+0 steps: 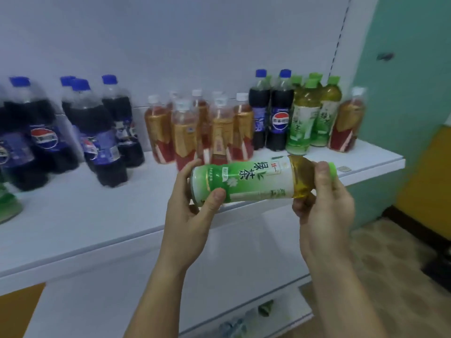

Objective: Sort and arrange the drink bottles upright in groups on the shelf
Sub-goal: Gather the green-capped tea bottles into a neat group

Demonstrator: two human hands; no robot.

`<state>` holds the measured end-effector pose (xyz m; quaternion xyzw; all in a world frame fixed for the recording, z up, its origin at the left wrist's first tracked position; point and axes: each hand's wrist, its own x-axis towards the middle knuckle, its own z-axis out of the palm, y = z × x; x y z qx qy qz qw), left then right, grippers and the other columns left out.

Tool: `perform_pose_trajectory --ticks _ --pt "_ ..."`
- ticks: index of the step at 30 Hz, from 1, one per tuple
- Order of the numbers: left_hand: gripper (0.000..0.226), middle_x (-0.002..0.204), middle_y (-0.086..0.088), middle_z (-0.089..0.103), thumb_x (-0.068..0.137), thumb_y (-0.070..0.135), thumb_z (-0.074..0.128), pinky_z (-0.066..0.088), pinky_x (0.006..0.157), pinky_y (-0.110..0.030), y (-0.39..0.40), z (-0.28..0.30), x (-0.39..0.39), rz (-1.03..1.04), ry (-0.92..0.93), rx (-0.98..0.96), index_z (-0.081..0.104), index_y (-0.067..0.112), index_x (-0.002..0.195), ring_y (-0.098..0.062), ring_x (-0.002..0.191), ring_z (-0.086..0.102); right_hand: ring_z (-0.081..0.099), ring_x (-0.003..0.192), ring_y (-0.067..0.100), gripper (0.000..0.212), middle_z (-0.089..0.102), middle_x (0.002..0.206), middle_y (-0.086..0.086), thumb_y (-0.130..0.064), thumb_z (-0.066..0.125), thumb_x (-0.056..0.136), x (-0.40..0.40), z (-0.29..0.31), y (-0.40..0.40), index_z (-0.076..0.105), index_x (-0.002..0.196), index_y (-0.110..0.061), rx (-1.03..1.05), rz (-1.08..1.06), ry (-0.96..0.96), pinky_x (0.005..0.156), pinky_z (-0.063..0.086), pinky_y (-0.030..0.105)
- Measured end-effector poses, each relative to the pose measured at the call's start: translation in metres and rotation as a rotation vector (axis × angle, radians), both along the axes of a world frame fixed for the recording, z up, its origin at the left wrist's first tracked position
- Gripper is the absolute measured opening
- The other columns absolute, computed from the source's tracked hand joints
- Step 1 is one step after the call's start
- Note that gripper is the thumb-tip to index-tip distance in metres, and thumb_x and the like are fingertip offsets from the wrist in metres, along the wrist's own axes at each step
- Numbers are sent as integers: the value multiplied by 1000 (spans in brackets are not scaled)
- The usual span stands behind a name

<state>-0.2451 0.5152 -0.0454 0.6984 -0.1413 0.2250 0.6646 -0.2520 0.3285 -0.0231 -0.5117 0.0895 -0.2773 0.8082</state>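
Green tea bottle (249, 181), centre frame, held sideways before the shelf (97, 215): my left hand (192, 215) grips its base, my right hand (324, 206) pinches its neck, likely to stand it with the green tea group (314, 113), upper right.

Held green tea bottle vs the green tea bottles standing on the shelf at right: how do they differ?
Pose: the held green tea bottle lies sideways, cap to the right; the shelf green tea bottles stand upright.
Support: the held one is in the air, left hand at its base, right hand at its neck; the others rest on the shelf.
Shared: green caps, green-white labels, yellowish tea.
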Motion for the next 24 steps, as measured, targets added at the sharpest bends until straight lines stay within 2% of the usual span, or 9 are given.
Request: perform_pose_trajectory --ticks 2,5,8,10,12,14,16,18,24 --pt "54 110 10 69 86 28 77 56 77 -21 -36 -4 15 9 24 0 53 20 133 -14 102 70 47 58 10 28 53 68 -4 -42 59 99 18 -1 -36 68 81 -22 -12 13 15 53 41 25" --pt "59 104 15 70 74 30 80 55 74 -19 -81 -8 38 21 100 30 53 24 126 -11 96 71 45 59 6 27 54 71 -6 -44 61 97 45 10 -82 70 87 -22 -53 12 49 53 42 22" --pt "66 101 15 72 64 37 87 60 74 -32 -116 -9 65 18 204 98 52 32 120 -13 90 72 53 64 5 30 62 74 -10 -48 63 91 74 23 -117 74 94 -19 -67 36 11 57 45 22" --pt "71 100 17 72 61 39 92 61 77 -40 -134 -10 89 27 257 172 50 36 118 -13 89 72 64 74 2 37 70 87 -8 -49 63 89 96 29 -135 73 106 -17 -101 34 -22 63 52 20" --pt "71 101 18 72 61 40 95 61 79 -40 -150 -10 112 58 281 271 49 39 115 -7 91 71 67 79 -3 27 72 92 -8 -42 62 96 122 37 -145 73 106 -19 -221 53 -58 65 52 14" --pt "68 110 20 67 64 41 94 59 82 -32 -163 -8 135 94 277 381 50 38 115 0 97 66 70 89 1 17 75 95 -7 -35 64 97 149 51 -147 74 101 -22 -383 135 -131 75 55 17" --pt "64 117 19 66 69 42 91 58 84 -28 -175 -3 157 118 267 425 51 36 119 4 101 62 68 87 -3 12 74 91 -11 -31 66 96 175 67 -145 73 99 -23 -598 153 -206 75 51 12" --pt "62 115 17 68 73 44 88 58 84 -31 -187 2 178 171 244 445 52 34 122 1 102 64 66 86 -6 14 73 92 -14 -32 66 96 200 84 -142 74 102 -22 -770 150 -263 73 48 9" --pt "57 111 14 69 70 50 88 60 83 -36 -215 -1 216 210 296 446 58 34 116 -3 97 66 67 87 1 26 74 92 -13 -44 68 93 259 96 -155 76 101 -21 -969 246 -218 82 58 34"
